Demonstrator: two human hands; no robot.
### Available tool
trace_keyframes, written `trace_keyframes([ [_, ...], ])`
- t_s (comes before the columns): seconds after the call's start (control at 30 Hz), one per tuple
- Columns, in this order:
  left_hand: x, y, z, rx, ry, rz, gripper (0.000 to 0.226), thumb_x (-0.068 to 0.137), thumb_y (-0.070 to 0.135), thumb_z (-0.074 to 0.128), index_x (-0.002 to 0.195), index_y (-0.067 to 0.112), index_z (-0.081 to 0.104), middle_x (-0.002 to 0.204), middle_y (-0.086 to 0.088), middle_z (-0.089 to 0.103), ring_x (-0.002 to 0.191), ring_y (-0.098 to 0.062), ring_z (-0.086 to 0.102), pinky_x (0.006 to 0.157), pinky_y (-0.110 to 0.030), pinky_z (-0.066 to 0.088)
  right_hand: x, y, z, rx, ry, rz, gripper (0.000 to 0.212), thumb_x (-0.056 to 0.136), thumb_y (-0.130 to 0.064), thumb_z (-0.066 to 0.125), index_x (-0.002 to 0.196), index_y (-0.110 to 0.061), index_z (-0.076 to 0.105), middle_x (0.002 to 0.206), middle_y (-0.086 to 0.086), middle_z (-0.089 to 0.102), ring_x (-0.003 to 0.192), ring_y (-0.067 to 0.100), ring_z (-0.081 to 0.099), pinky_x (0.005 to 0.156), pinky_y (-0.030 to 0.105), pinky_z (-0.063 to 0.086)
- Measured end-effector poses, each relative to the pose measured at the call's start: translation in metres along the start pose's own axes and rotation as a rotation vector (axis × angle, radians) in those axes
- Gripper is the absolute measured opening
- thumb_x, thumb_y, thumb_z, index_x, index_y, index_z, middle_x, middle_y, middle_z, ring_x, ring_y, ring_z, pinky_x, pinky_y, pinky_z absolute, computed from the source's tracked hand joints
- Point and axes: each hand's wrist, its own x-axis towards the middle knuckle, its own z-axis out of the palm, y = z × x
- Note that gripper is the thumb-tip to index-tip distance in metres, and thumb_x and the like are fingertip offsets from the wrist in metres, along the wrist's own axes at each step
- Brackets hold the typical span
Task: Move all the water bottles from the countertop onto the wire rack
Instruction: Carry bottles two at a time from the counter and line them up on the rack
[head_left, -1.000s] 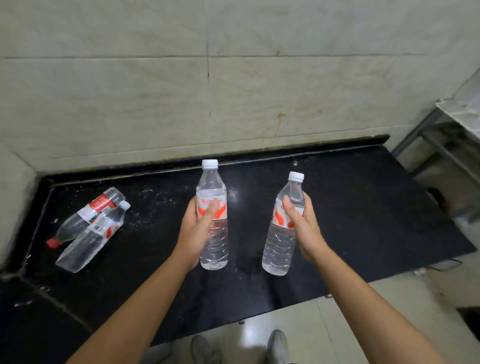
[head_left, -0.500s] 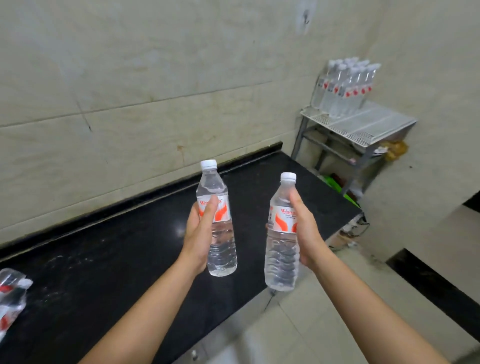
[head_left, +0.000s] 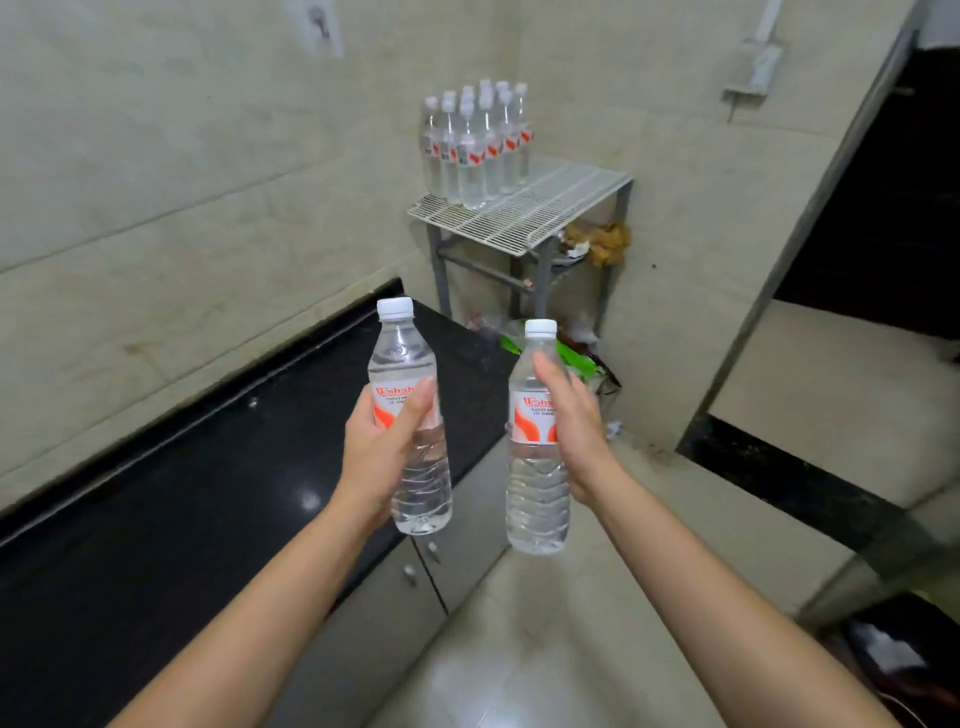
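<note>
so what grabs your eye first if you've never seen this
The left hand grips a white-capped bottle and the right hand grips a second bottle, both caps up in mid-frame. Beyond them, a cluster of matching bottles stands at the back of the wire rack in the corner. The black countertop runs along the left wall.

Left fingers (head_left: 413, 415) round left bottle (head_left: 402, 358), right fingers (head_left: 550, 379) round right bottle (head_left: 535, 499); bottles upright, side by side, apart. Tabletop (head_left: 182, 519) below and left of left fingers. Wire rack (head_left: 550, 208) beyond both sets of fingers, past tabletop end; bottle cluster (head_left: 472, 156) on rack's far-left part.
</note>
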Motion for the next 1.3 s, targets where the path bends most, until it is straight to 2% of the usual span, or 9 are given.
trace_keyframes([
  [0.1,0.018,0.003,0.043,0.043,-0.049,0.05,0.062,0.065,0.06,0.078,0.108,0.017,0.065,0.096,-0.008,0.072,0.086,-0.022,0.068,0.083,-0.044,0.056,0.022,-0.016,-0.038,0.018,0.068,-0.036,0.021,0.094,-0.036,0.067,0.1,-0.016,0.064,0.076,0.005,0.071,0.062,0.017,0.066,0.062,0.029,0.054],
  [0.3,0.073,-0.014,0.115,0.088,-0.113,0.16,0.052,0.068,0.057,0.077,0.106,0.024,0.065,0.095,0.002,0.072,0.084,-0.01,0.067,0.075,-0.029,0.055,0.084,-0.034,-0.086,-0.022,0.17,-0.097,0.019,0.094,-0.035,0.069,0.096,-0.017,0.067,0.081,0.006,0.071,0.069,0.018,0.067,0.069,0.032,0.054],
  [0.5,0.196,-0.036,0.208,0.033,-0.167,0.134,0.058,0.064,0.059,0.084,0.106,0.023,0.068,0.1,-0.003,0.076,0.092,-0.022,0.073,0.084,-0.047,0.059,0.203,-0.079,-0.123,-0.216,0.204,-0.168,0.033,0.087,-0.048,0.073,0.099,-0.018,0.069,0.086,0.004,0.076,0.076,0.018,0.072,0.071,0.033,0.056],
  [0.67,0.304,-0.008,0.276,-0.101,-0.134,0.12,0.046,0.068,0.046,0.087,0.102,0.024,0.066,0.087,0.007,0.072,0.079,-0.008,0.068,0.074,-0.031,0.053,0.313,-0.149,-0.135,-0.192,0.232,-0.19,0.028,0.091,-0.044,0.071,0.096,-0.016,0.067,0.08,0.009,0.075,0.068,0.021,0.07,0.07,0.037,0.056],
  [0.8,0.374,0.021,0.308,-0.083,-0.119,0.157,0.047,0.068,0.044,0.088,0.106,0.028,0.065,0.096,0.004,0.074,0.085,-0.011,0.071,0.077,-0.032,0.055,0.388,-0.191,-0.142,-0.131,0.267,-0.236,0.046,0.074,-0.055,0.077,0.095,-0.015,0.069,0.082,0.011,0.074,0.073,0.026,0.069,0.074,0.04,0.055],
  [0.97,0.443,0.023,0.337,-0.026,-0.041,0.212,0.052,0.07,0.031,0.088,0.112,0.029,0.057,0.108,0.001,0.072,0.096,-0.014,0.072,0.083,-0.034,0.058,0.475,-0.211,-0.149,-0.193,0.269,-0.3,0.027,0.093,-0.046,0.067,0.088,-0.019,0.067,0.077,0.0,0.074,0.068,0.013,0.071,0.061,0.025,0.054],
  [1.1,0.49,0.011,0.36,0.055,0.103,0.201,0.054,0.071,0.03,0.085,0.115,0.03,0.054,0.108,0.009,0.07,0.093,0.0,0.07,0.082,-0.027,0.055,0.554,-0.224,-0.148,-0.245,0.178,-0.317,0.024,0.097,-0.043,0.062,0.089,-0.02,0.065,0.074,-0.004,0.071,0.065,0.01,0.069,0.057,0.021,0.052],
  [1.2,0.524,0.01,0.376,0.125,0.222,0.219,0.062,0.065,0.034,0.088,0.117,0.029,0.055,0.108,0.009,0.071,0.092,-0.004,0.071,0.072,-0.021,0.054,0.614,-0.232,-0.143,-0.217,0.066,-0.302,0.032,0.092,-0.053,0.064,0.099,-0.022,0.065,0.09,0.002,0.074,0.079,0.016,0.073,0.064,0.029,0.056],
  [1.3,0.558,0.015,0.391,0.153,0.352,0.232,0.071,0.07,0.024,0.09,0.129,0.021,0.052,0.113,0.006,0.072,0.095,-0.006,0.072,0.069,-0.021,0.058,0.67,-0.242,-0.132,-0.27,-0.076,-0.302,0.044,0.076,-0.071,0.064,0.099,-0.033,0.064,0.097,-0.001,0.074,0.088,0.019,0.073,0.077,0.04,0.059],
])
